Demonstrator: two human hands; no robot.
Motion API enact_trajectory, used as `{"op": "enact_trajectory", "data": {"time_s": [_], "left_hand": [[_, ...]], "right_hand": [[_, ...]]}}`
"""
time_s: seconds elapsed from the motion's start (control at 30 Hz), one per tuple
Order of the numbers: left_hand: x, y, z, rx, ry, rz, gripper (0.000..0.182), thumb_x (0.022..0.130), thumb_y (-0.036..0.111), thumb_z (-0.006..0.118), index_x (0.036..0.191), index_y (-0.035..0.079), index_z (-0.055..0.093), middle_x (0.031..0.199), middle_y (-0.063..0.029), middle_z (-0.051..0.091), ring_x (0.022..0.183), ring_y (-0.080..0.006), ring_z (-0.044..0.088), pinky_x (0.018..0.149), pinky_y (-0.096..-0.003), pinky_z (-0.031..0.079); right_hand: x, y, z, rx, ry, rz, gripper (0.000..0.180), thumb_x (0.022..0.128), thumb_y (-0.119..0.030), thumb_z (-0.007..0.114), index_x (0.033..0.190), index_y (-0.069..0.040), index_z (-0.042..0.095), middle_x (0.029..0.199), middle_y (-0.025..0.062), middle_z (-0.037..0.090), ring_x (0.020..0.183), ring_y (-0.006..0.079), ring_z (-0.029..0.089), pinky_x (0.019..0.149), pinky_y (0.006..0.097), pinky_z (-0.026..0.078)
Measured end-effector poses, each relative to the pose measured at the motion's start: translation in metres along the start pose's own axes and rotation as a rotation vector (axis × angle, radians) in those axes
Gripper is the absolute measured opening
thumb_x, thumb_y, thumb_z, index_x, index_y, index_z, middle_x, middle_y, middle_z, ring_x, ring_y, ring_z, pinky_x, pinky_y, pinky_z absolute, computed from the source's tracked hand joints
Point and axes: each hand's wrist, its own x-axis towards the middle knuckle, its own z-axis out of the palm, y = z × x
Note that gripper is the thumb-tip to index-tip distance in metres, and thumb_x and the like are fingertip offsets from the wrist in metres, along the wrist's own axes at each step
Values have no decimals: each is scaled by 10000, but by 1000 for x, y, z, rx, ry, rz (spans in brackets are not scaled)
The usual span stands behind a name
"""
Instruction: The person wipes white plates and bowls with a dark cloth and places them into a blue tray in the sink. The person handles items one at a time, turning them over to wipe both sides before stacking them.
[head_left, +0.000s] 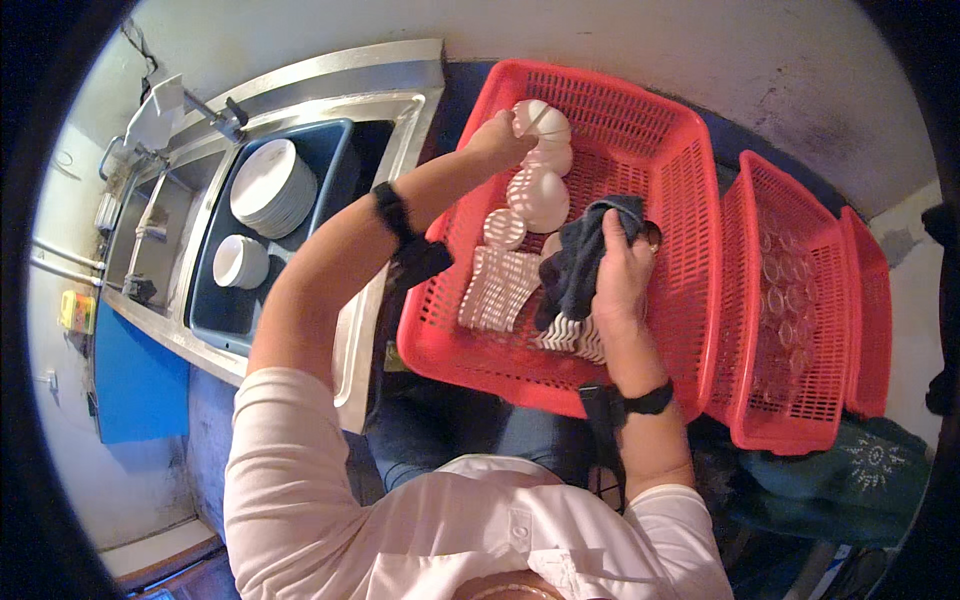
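Observation:
My left hand reaches over the far left corner of a red plastic basket, its fingers against white crockery there; whether they grip a piece is hard to see. My right hand holds a dark cloth above the basket's middle. Part of a dark, round-edged object shows beside the right fingers, mostly hidden. More white rounded crockery runs down the basket's left side. Nearer me lie a stack of white dishes and another row of white pieces, partly under the cloth.
Left stands a steel sink with a faucet. A blue-grey tub there holds stacked white plates and bowls. A second red basket with clear glasses stands right, a third red basket beyond.

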Motion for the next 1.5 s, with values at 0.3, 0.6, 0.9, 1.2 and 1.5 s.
{"op": "enact_trajectory", "data": {"time_s": [0.3, 0.6, 0.9, 1.2, 1.5], "left_hand": [[118, -31, 78, 176, 159, -262, 838, 721, 426, 733, 1296, -35, 335, 1218, -270, 529, 1101, -392, 557, 939, -422, 451], [106, -19, 102, 546, 410, -20, 688, 733, 359, 732, 1216, -27, 430, 1094, -207, 546, 1052, -370, 556, 812, -424, 517], [93, 11, 72, 789, 556, 29, 686, 787, 363, 664, 1294, 11, 366, 1061, -193, 553, 958, -338, 599, 745, -385, 549], [-35, 65, 18, -1164, 140, -64, 455, 959, 287, 376, 1264, -40, 461, 1199, -193, 552, 1099, -326, 558, 898, -471, 482], [-116, 58, 15, -1080, -620, -49, 439, 824, 58, 589, 1226, -77, 474, 1091, -152, 611, 951, -235, 632, 866, -360, 506]], "right_hand": [[-8, 2, -1, 201, -63, 34, 321, 902, -288, 583, 979, 19, 639, 873, 106, 668, 809, 182, 600, 748, 313, 462], [-9, 7, 4, 168, -79, 29, 363, 901, -323, 581, 920, 34, 645, 808, 177, 659, 737, 258, 630, 658, 358, 471], [-5, 10, 1, 177, -46, -15, 411, 897, -355, 568, 925, 48, 643, 808, 200, 662, 772, 308, 636, 705, 373, 473], [5, 11, -3, 727, -49, 130, 382, 965, -392, 459, 1000, -44, 613, 930, 16, 622, 828, 131, 594, 756, 272, 482], [-5, -10, -14, 581, -318, -177, 533, 956, -442, 445, 1170, 39, 530, 1128, 90, 576, 1007, 177, 537, 905, 307, 415]]}}
